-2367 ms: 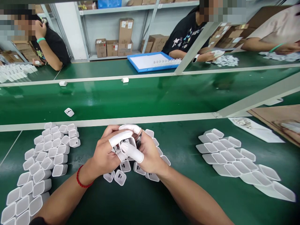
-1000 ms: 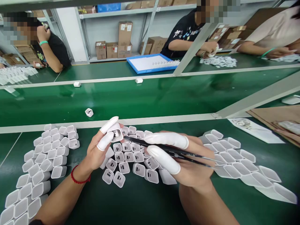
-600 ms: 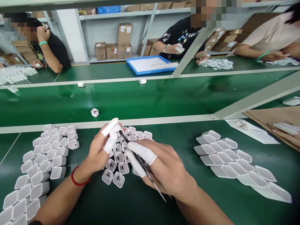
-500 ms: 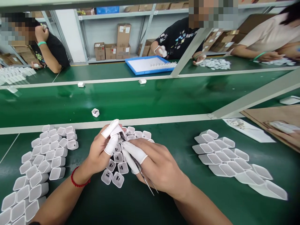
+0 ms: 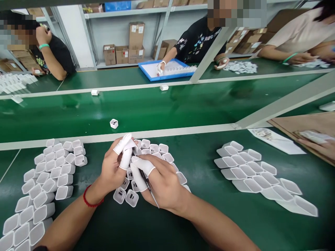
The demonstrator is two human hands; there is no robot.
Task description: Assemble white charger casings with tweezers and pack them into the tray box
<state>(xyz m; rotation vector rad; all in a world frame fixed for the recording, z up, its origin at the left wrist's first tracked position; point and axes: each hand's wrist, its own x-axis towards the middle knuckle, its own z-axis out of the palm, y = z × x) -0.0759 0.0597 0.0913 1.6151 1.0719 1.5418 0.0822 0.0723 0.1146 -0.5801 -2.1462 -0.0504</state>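
Note:
White finger cots cover the fingertips of both hands. My left hand (image 5: pixel 113 163) is closed around a white plastic charger housing (image 5: pixel 134 150), tilted and partly hidden by the fingers. My right hand (image 5: pixel 163 179) pinches a pair of metal tweezers (image 5: pixel 151 192), whose legs stick out below the palm. Its fingertips are close at the housing's opening; the tweezers' tips are hidden there. Under and around both hands stand several white housings (image 5: pixel 132 198) with dark slots in their bottoms, part of the group covered by my hands.
Rows of open white housings stand at the left (image 5: pixel 42 198) and right (image 5: pixel 256 172). A green conveyor belt (image 5: pixel 167 108) carries a few small white chargers (image 5: pixel 114 123). Co-workers sit across it, one reaching into a blue-rimmed tray (image 5: pixel 149 77). A slanted metal post (image 5: pixel 282 99) stands at right.
My right hand has shifted slightly left, turning the tweezers so their legs look closer together. Chargers on the belt moved right. A co-worker's hand has lowered into the blue-rimmed tray.

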